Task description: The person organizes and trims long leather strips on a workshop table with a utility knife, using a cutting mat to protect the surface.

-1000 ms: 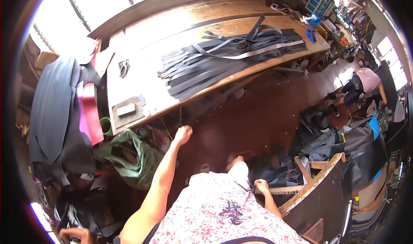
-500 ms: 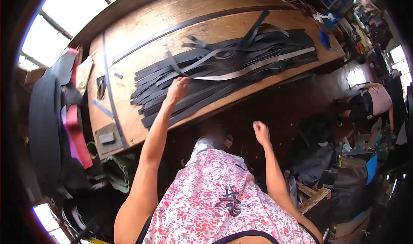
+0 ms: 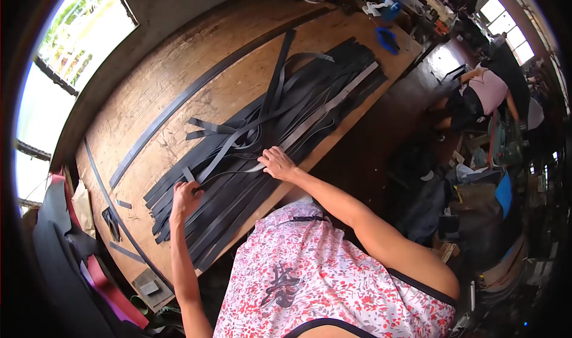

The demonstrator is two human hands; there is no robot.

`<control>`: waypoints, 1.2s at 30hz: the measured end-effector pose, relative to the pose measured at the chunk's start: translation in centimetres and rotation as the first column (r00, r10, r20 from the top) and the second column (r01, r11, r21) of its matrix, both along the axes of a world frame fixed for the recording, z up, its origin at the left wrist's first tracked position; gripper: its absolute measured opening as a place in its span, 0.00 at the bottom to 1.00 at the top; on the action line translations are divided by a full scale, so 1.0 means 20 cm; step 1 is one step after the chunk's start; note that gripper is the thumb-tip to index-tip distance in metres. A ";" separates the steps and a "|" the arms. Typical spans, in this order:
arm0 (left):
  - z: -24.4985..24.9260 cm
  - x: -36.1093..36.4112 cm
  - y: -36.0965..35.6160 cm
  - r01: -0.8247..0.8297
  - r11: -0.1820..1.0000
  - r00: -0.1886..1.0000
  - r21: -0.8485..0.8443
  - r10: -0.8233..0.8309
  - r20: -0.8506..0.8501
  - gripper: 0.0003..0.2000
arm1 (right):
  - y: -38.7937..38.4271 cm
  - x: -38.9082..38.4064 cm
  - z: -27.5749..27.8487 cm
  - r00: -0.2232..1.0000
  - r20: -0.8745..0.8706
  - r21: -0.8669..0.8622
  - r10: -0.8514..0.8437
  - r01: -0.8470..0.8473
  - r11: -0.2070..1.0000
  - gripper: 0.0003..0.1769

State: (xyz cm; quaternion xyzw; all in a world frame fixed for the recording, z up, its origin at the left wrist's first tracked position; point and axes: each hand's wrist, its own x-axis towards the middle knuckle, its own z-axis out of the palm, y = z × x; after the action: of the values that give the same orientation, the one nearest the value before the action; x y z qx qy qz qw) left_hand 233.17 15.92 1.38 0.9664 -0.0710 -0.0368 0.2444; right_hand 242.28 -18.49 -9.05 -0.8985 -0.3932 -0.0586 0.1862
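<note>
A layered pile of long black leather-like strips (image 3: 223, 219) lies across the wooden table (image 3: 149, 100). Over its left end, my left hand (image 3: 186, 198) is closed around the end of one thin strip (image 3: 229, 172). This strip bows to the right, up to my right hand (image 3: 277, 163), whose fingers pinch it above the middle of the pile. A paler grey-brown length (image 3: 333, 103) continues beyond my right hand toward the far end. Several loose strips curl and cross on top, one (image 3: 278, 70) sticking out past the back of the pile.
A long dark flat bar (image 3: 179, 103) lies along the table behind the pile. A small grey block (image 3: 150, 287) sits at the left corner. Black and red sheets (image 3: 59, 248) hang at left. Another person (image 3: 485, 94) bends over at right, near piled scraps.
My view has turned, tilting the table. My right hand has come up from beside my body and taken hold of the strip. My left hand still grips its strip, now lower.
</note>
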 end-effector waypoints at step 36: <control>-0.30 -0.64 0.16 -0.683 0.619 0.618 0.389 0.773 -0.144 0.12 | -0.55 0.83 0.41 0.873 -0.486 -0.347 0.048 -0.243 0.906 0.14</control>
State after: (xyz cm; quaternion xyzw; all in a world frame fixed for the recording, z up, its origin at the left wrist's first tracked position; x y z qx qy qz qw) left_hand 220.36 19.17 -4.61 0.9173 0.3758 -0.0883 0.0977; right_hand 258.93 -29.53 -0.94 -0.8717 -0.4083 0.2544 0.0930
